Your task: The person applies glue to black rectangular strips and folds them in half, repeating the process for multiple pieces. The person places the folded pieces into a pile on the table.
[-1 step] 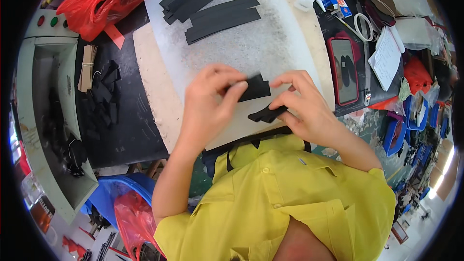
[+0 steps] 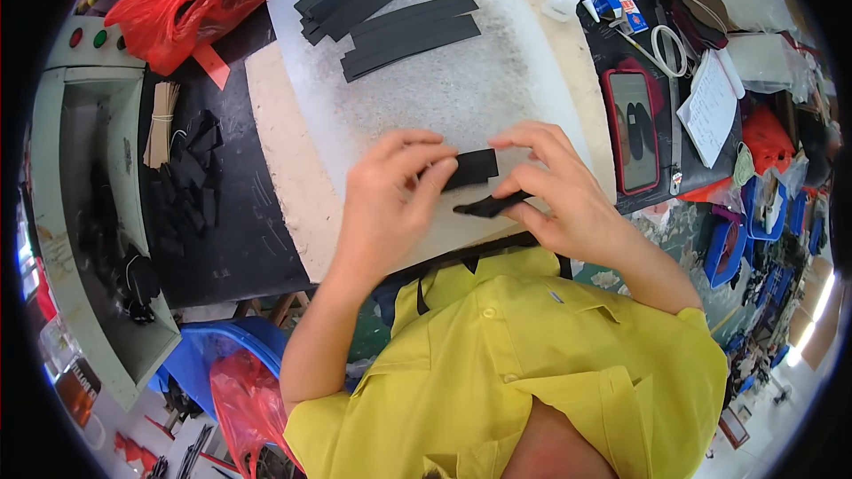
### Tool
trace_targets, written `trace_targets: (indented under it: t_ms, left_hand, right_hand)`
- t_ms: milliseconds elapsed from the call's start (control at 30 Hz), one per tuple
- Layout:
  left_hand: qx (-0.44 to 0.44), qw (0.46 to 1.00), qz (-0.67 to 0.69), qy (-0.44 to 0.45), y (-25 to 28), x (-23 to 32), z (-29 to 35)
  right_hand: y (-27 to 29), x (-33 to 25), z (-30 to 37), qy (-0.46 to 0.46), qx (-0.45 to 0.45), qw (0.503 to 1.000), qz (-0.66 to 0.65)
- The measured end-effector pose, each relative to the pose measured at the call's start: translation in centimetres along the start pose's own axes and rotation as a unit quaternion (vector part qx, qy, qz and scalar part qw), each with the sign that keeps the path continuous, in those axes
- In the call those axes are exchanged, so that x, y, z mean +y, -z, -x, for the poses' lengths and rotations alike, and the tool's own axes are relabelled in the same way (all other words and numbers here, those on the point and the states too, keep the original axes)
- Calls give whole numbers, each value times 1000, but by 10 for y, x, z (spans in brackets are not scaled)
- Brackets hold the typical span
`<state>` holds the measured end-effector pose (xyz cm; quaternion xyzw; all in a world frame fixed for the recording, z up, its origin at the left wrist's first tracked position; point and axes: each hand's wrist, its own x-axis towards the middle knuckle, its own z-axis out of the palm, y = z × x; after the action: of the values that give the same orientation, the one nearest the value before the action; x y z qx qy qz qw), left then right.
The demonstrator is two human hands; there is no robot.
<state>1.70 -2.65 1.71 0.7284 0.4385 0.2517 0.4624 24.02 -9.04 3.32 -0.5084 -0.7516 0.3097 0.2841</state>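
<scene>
My left hand (image 2: 397,191) pinches a short black strip (image 2: 472,168) between thumb and fingers, its free end pointing right. Close by, my right hand (image 2: 564,195) has its thumb and fingers closed on a small bunch of black strips (image 2: 484,207), which slants down to the left. The upper fingers of that hand reach toward the end of the left hand's strip. Both hands are just above the near part of a white sheet (image 2: 417,98). Farther up on it, several long black strips (image 2: 408,43) lie in overlapping stacks.
A pale board (image 2: 280,133) lies under the sheet. On the left are loose black scraps (image 2: 191,177), a banded tan bundle (image 2: 161,129) and a red plastic bag (image 2: 195,0). A phone (image 2: 632,129), a notepad (image 2: 708,106) and a white glue bottle (image 2: 561,5) lie at right.
My left hand has shifted slightly right. The stepped upper edge of its black piece no longer shows, and it looks like one narrower strip. The right hand's bunch is turned a little.
</scene>
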Motion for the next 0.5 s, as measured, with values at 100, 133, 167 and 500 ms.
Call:
trace_targets:
  t_ms: [100,133,167,500]
  left_hand:
    - [54,982,-125,-134,-16,-6,18]
    - [58,983,-116,-130,-19,-3,23]
    - [60,987,-105,-107,-18,2,28]
    - [337,932,-134,27,67,-42,30]
  right_hand:
    - [-16,4,-6,37,14,997,59]
    - [-21,5,-9,43,12,997,61]
    - [-28,7,-13,55,49,997,29]
    - [-75,-3,-109,136,85,980,-121]
